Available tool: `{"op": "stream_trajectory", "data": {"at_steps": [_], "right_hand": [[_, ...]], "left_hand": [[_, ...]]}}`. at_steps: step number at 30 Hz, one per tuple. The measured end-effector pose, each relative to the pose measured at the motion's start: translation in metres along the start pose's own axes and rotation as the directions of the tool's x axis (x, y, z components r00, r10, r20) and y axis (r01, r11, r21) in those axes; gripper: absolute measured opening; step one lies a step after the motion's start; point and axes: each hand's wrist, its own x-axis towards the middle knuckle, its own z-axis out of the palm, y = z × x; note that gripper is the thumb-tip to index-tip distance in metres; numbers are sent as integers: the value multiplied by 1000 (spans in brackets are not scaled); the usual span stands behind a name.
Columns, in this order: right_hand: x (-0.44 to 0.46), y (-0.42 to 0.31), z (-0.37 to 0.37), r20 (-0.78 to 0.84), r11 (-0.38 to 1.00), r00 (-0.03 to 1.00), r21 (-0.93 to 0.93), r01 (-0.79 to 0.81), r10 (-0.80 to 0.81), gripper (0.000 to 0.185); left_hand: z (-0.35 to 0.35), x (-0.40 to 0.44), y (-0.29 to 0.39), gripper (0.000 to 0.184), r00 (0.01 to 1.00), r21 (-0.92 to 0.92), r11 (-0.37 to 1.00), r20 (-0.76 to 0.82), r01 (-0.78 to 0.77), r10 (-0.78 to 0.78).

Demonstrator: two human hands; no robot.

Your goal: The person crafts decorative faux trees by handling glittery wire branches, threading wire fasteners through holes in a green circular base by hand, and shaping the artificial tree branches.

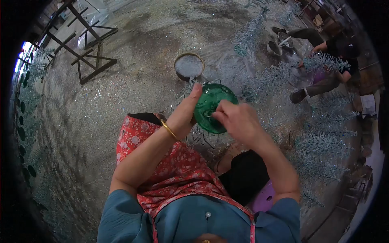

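A round green disc (pixel 208 95) with a glossy, patterned surface is in front of me at the centre of the head view. My left hand (pixel 187 111) grips its left edge, with the thumb pointing up along the rim. My right hand (pixel 239 121) is over the disc's right part, its thumb and index finger pinched together near the disc's middle. Whatever is between those fingertips is too small to make out. Beneath the disc, frosted branches stick out, partly hidden by it. Just beyond is a round container (pixel 189 67) of whitish, glittery material.
Frosted artificial branches (pixel 324 150) lie along the right side. A co-worker (pixel 340 52) sits at the upper right beside a bowl (pixel 274 48). Dark metal frames (pixel 97 69) stand at the upper left. Clear plastic sheeting (pixel 229 60) lies beyond the disc.
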Motion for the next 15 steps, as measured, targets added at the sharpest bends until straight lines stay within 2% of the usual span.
{"op": "stream_trajectory", "data": {"at_steps": [5,7,8,10,11,13,14,15], "right_hand": [[5,12,1,-75,1000,997,-24,-20,18,18],[15,30,-10,-221,979,954,58,-193,201,20],[18,32,-11,-225,982,956,49,-180,186,20],[6,20,-8,-162,965,975,240,-108,150,21],[6,15,-9,-168,967,975,235,-100,142,21],[1,3,-3,-31,992,1000,129,4,0,20],[0,0,0,-31,991,1000,133,5,-1,20],[-1,-2,0,-8,999,1000,26,26,-26,20]], "left_hand": [[1,0,3,53,1000,-16,1000,-9,-16,16],[5,-3,6,53,999,6,1000,-38,13,-13],[7,-3,10,54,1000,10,1000,-21,9,-9],[6,-5,5,54,999,11,999,-9,38,-38],[2,-1,4,54,999,-14,999,2,36,-36],[-5,0,0,55,999,-40,998,2,43,-43],[-6,2,-1,58,999,-35,998,1,43,-43],[-5,3,0,61,999,-30,999,4,42,-42]]}}
